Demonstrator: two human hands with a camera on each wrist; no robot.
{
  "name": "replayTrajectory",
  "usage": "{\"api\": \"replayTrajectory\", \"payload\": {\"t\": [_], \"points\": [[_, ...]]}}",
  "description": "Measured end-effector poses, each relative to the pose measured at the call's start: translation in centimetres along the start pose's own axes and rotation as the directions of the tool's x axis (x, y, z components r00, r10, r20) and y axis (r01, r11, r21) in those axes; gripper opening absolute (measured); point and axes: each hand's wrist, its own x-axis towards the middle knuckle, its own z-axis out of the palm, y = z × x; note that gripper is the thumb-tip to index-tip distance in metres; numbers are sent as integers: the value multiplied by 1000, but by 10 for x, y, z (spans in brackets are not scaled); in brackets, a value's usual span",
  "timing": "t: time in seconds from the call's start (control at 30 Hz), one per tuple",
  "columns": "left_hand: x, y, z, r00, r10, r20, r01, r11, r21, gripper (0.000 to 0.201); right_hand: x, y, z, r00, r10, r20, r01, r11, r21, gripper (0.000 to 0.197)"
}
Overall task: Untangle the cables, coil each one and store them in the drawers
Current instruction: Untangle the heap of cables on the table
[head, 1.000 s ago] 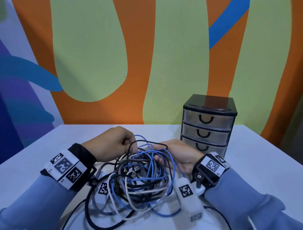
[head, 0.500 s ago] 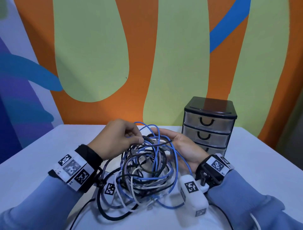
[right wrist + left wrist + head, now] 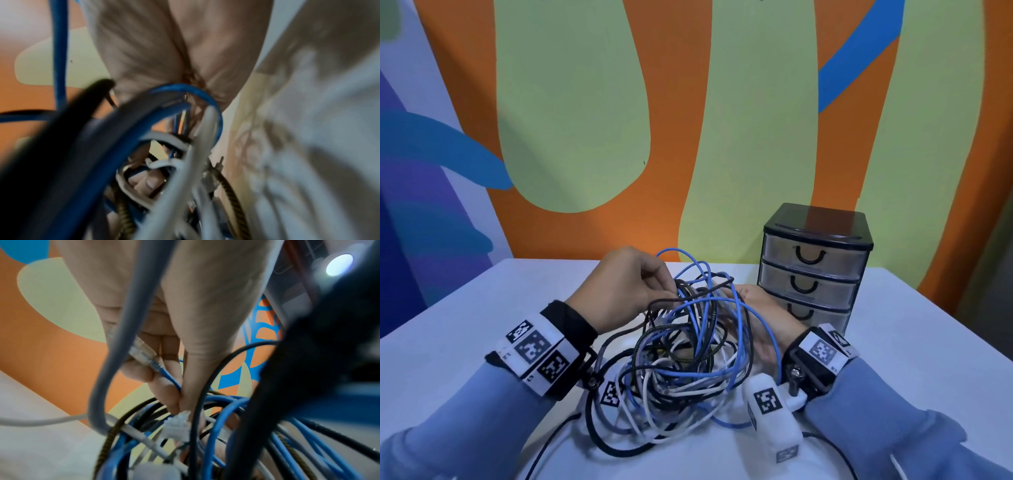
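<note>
Left of centre in the head view, the left hand [image 3: 631, 291] pinches the blue cable [image 3: 166, 378] just behind its clear plug [image 3: 142, 352], thumb against fingertips. That cable runs down and right from the pinch into the tangle [image 3: 688, 359] at lower centre, so freeing it likely means drawing up and left. The right hand [image 3: 763, 318] cradles the tangle's far side; its grip cannot be told. The drawers [image 3: 815, 270] stand shut at right.
</note>
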Motion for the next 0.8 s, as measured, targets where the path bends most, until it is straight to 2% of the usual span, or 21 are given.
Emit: {"api": "replayTrajectory", "payload": {"t": [0.1, 0.17, 0.23, 0.33, 0.43, 0.53, 0.63, 0.73, 0.8], "points": [[0, -1, 0, 1000, -1, -12, 2, 1000, 16, 16, -3, -4, 2, 999, 20, 45, -21, 1000, 19, 60], [0, -1, 0, 999, -13, 32, 13, 1000, 11, 14, -10, -11, 6, 996, 35, 86, -38, 999, 29, 68], [0, -2, -2, 997, -33, 75, 34, 999, -7, 12, -13, -10, 4, 997, 1, 78, 1, 1000, -19, 60], [2, -5, -6, 998, -33, 60, 33, 999, 5, 19, -11, -5, -4, 998, -20, 60, 20, 1000, 9, 26], [2, -4, -4, 997, -26, 69, 26, 1000, -1, 21, -9, -7, -5, 996, -24, 82, 28, 998, -47, 26], [1, -3, 2, 998, -24, 62, 28, 997, -77, 20, -5, -11, -6, 996, -18, 86, 24, 997, -72, 24], [2, -2, 4, 999, -19, 31, 23, 993, -118, 13, -3, -13, -4, 996, 9, 85, -5, 999, -44, 25], [2, 1, 5, 1000, -2, 14, 4, 993, -119, 11, -4, -14, 0, 990, 46, 130, -50, 998, 26, 30], [1, 4, 6, 1000, 15, 11, -14, 995, -96, 12, -4, -12, -2, 986, 56, 159, -58, 998, 12, 33]]}}
